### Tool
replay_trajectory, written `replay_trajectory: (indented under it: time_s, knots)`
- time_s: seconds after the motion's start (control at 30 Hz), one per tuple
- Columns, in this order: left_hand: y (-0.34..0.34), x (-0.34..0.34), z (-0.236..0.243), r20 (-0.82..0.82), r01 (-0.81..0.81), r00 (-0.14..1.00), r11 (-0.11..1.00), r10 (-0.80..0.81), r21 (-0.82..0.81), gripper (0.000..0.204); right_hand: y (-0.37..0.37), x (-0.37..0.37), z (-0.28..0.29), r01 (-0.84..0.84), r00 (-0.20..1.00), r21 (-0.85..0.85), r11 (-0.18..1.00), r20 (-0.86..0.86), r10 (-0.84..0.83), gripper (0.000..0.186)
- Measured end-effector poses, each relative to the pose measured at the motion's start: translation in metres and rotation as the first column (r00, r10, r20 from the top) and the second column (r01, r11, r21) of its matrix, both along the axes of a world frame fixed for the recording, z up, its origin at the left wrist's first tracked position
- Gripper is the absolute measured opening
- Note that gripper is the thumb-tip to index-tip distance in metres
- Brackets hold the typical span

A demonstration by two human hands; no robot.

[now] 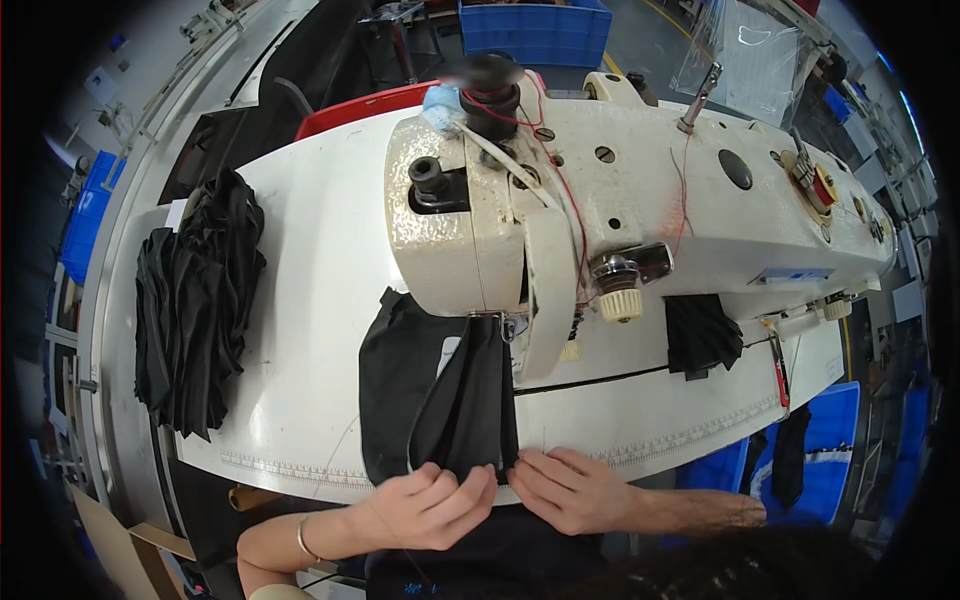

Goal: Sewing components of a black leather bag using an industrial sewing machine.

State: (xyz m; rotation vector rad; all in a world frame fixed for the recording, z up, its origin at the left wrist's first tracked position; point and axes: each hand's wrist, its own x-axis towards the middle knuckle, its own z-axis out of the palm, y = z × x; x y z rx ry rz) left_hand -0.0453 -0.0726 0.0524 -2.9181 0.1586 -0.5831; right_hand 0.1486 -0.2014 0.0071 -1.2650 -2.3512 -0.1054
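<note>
Both hands — left hand, right hand — pinch black fabric below sewing machine

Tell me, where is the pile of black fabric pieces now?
In the head view, the pile of black fabric pieces lies at the left end of the white table, left of the sewing machine.

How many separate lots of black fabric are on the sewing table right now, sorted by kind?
Piece under both hands at the machine: 1
Heaped pile at the table's left end: 1
Small piece under the machine arm, right side: 1
Total: 3
</note>
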Motion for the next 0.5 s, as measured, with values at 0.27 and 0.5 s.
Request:
replay_trajectory:
  time_s: [0.27, 0.5]
  knots:
    - [-0.024, 0.01, -0.026, -0.036, -0.068, 0.998, 0.962, 0.06, -0.265, 0.021, -0.004, 0.003, -0.006, 0.023, 1.0, 0.043, 0.999, 0.003, -0.023, 0.027]
    - [-0.02, 0.007, -0.023, -0.075, -0.046, 0.997, 0.969, 0.029, -0.241, 0.023, -0.003, 0.003, -0.005, -0.011, 0.999, 0.071, 0.997, 0.036, 0.009, 0.024]
